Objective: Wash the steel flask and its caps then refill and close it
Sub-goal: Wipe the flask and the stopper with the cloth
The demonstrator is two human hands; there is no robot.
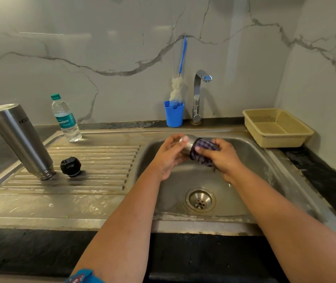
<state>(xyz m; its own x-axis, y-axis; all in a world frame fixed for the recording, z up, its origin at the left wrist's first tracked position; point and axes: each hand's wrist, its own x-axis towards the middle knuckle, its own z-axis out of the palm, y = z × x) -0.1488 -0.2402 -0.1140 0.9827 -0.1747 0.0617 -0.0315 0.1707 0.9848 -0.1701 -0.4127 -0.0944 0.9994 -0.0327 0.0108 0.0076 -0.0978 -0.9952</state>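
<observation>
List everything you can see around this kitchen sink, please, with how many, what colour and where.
Tall steel flask: one, silver, upside down on the draining board.
Round black inner cap: one, beside the flask.
Clear plastic water bottle: one, green lid, behind the draining board.
Blue plastic cup: one, by the tap, holding a blue-handled bottle brush.
Chrome tap: one, behind the basin.
Beige plastic basket: one, right of the sink.
Steel sink basin: one.
Steel outer cap: one, over the basin.
Purple checked cloth: one, round the cap.
Left hand: holds cap.
Right hand: grips cloth.

One steel flask [19, 139], two caps [70, 166] [187, 145], one water bottle [66, 119], one brush [177, 86], one basket [277, 127], seemingly one cloth [202, 152]
</observation>
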